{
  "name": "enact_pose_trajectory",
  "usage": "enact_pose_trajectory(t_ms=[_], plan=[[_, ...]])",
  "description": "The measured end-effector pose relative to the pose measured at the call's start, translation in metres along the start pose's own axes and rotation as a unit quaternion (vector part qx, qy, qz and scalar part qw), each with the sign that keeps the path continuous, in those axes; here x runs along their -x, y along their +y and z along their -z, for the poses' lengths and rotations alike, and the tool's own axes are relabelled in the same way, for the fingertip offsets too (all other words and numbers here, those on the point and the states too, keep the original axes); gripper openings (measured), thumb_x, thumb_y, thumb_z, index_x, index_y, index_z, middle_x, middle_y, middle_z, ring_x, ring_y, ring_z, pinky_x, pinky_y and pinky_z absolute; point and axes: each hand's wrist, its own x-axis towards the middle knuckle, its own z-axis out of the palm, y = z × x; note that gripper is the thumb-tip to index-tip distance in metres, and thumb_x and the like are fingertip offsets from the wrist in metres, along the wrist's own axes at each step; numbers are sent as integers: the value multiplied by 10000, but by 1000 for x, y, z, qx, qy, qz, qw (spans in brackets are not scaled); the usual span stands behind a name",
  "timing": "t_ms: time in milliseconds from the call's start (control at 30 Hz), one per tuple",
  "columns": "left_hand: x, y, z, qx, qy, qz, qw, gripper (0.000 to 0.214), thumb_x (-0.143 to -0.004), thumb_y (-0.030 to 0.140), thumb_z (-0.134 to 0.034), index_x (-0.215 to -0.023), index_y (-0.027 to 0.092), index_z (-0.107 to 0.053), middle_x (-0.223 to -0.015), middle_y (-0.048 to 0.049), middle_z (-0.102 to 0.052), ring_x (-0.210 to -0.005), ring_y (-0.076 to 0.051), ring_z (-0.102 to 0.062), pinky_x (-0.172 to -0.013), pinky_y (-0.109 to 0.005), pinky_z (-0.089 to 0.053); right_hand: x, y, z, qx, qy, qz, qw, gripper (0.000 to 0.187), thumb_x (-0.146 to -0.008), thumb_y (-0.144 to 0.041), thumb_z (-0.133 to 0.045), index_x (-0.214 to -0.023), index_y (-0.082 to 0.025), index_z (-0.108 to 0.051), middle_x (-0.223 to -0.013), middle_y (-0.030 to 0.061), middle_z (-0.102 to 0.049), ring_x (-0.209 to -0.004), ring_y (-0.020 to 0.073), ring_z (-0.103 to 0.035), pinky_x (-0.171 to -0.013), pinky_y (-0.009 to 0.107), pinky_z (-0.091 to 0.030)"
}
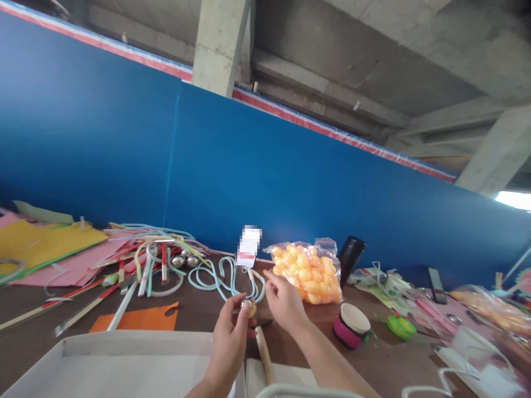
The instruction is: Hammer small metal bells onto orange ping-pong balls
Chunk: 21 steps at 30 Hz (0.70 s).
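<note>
Tray (pixel 133 373), brown table (pixel 394 359), blue partition (pixel 265 171)

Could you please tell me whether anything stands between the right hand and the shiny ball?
Nothing visible stands between the right hand and the shiny ball, though the left hand, which holds the ball, covers part of it.

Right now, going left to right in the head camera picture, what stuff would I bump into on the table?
Yellow sheet, silver balls, left hand holding a shiny ball, bag of orange balls, pink-and-cream cup, bright green round thing, dark oblong thing.
</note>
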Motion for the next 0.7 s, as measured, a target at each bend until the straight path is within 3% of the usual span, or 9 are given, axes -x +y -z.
enact_pose_trajectory(t_ms=[100, 233, 400, 700], plan=[[1, 1, 0, -5, -2, -6, 1000, 492, -735, 520, -537, -1086, 177, -497, -900, -67, -589, -658, -183, -608, -533, -314, -535, -39, 0, -16, 85, -36, -7, 996, 328, -883, -231, -505, -1207, -179, -481, -1044, 64, -601, -910, 218, -592, -784, 408, -472], [4, 7, 0, 0, -18, 6, 1000, 476, -729, 507, -555, -1073, 179, -516, -895, -64, -596, -681, -188, -606, -549, -303, -527, -67, 3, -48, 175, -88, -16, 981, 308, -866, -271, -559, -1151, -162, -514, -1117, 77, -560, -943, 231, -576, -799, 440, -470], [4, 8, -1, -14, -24, 4, 1000, 485, -712, 512, -574, -1054, 172, -532, -883, -67, -600, -677, -189, -602, -535, -291, -514, -85, 2, -72, 238, -121, -30, 963, 311, -868, -264, -558, -1157, -161, -509, -1142, 81, -547, -961, 233, -569, -798, 435, -475], [0, 7, -1, -30, -32, 16, 999, 465, -746, 486, -549, -1075, 161, -511, -915, -86, -600, -668, -175, -596, -536, -282, -513, -102, 0, -86, 265, -133, -39, 954, 280, -875, -257, -550, -1132, -149, -525, -1100, 78, -569, -908, 213, -592, -749, 396, -503]])
